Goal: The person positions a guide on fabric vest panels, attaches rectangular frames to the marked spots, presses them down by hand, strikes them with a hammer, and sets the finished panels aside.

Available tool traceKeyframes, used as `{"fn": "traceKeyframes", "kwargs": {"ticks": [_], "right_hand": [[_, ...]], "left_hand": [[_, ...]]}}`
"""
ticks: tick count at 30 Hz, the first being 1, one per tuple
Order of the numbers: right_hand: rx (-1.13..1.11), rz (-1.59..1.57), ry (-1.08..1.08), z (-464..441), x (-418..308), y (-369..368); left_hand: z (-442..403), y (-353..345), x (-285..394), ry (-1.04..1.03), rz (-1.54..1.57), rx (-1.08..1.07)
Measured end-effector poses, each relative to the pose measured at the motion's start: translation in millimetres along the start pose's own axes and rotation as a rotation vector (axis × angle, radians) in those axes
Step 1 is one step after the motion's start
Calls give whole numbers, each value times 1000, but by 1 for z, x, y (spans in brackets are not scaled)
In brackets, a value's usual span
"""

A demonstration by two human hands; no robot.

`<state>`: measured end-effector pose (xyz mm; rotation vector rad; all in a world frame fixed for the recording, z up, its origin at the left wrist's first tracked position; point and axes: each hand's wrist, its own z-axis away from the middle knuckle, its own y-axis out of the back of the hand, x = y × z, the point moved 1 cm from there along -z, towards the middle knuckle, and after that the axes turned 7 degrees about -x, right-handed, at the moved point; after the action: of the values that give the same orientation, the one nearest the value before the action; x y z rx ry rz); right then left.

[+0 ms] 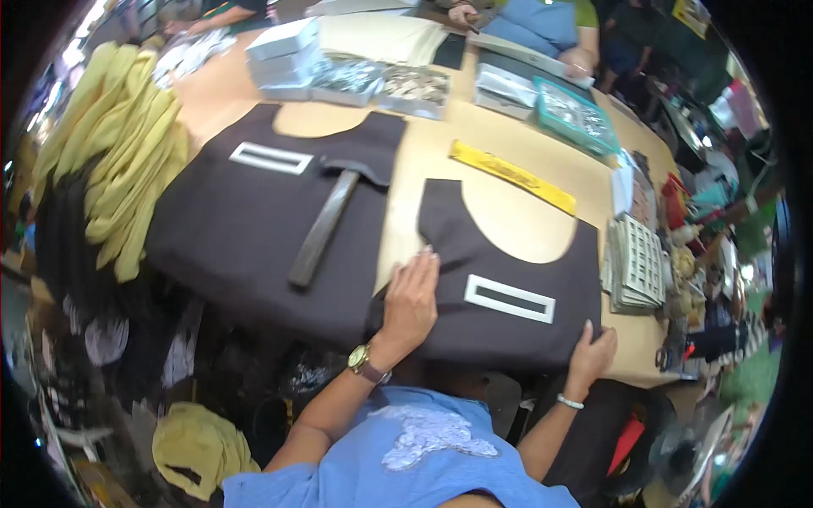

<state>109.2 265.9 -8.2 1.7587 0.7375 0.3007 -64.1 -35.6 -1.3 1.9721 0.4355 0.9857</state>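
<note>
Two dark cloth pieces lie side by side on the table. The right dark piece (508, 339) has a curved neckline and carries a white rectangular frame (510, 312). My left hand (412, 296) rests flat on its left edge, fingers stretched out. At its lower right edge is my right hand (590, 356), with the thumb up on the cloth and the other fingers partly hidden. The left dark piece (229, 224) bears another white frame (271, 158) and a hammer (324, 227) with its head toward the neckline. A yellow ruler (512, 177) lies above the right piece.
Boxes (284, 52), trays of small parts (413, 87) and a teal tray (576, 117) stand along the back of the table (402, 216). Yellow cloth (127, 144) hangs at left. White stencil-like sheets (637, 264) are stacked at right. Other people sit across.
</note>
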Motion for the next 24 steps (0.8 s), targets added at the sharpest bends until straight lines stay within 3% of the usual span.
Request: {"fn": "traceKeyframes", "kwargs": {"ticks": [2,3,4,5,6,8,10,12,13,14,16,17,18,19,21,22,23,24], "right_hand": [[-64,-237,147,-5,1,5],[-152,-324,102,-9,-9,17],[-237,-410,56,-14,-19,29],[-217,-639,153,-22,-21,31],[-370,-804,118,-31,-18,36],[-470,-1327,188,-30,-71,85],[-525,-1499,318,-39,-102,114],[-445,-1586,575,-32,-149,162],[-345,-1617,699,-28,-171,178],[-316,-1612,845,-24,-192,195],[-314,-1526,1136,-22,-229,229],[-337,-1443,1280,-23,-245,247],[-338,-1431,1291,-25,-261,253],[-339,-1419,1303,-26,-277,259],[-355,-1623,1107,-24,-313,258],[-360,-1719,1005,-21,-331,259],[-575,-1803,996,-11,-349,270],[-677,-1849,981,-11,-361,272]], "left_hand": [[7,11,5,-62,312,110],[12,23,13,-23,405,105],[18,38,18,-22,437,136],[24,54,22,-23,470,168],[29,73,26,-27,501,198],[39,127,25,-12,448,347],[50,187,24,121,343,584],[62,242,15,225,91,911],[68,275,13,213,-172,1013],[75,301,7,193,-243,1131],[83,359,-5,137,-459,1228],[95,400,-22,81,-782,1121],[102,439,-39,24,-1096,995],[93,466,-50,55,-904,1021],[71,527,-86,173,-889,1068],[58,562,-117,248,-1156,1013],[45,597,-147,309,-1428,967],[22,603,-160,273,-1440,914]]}}
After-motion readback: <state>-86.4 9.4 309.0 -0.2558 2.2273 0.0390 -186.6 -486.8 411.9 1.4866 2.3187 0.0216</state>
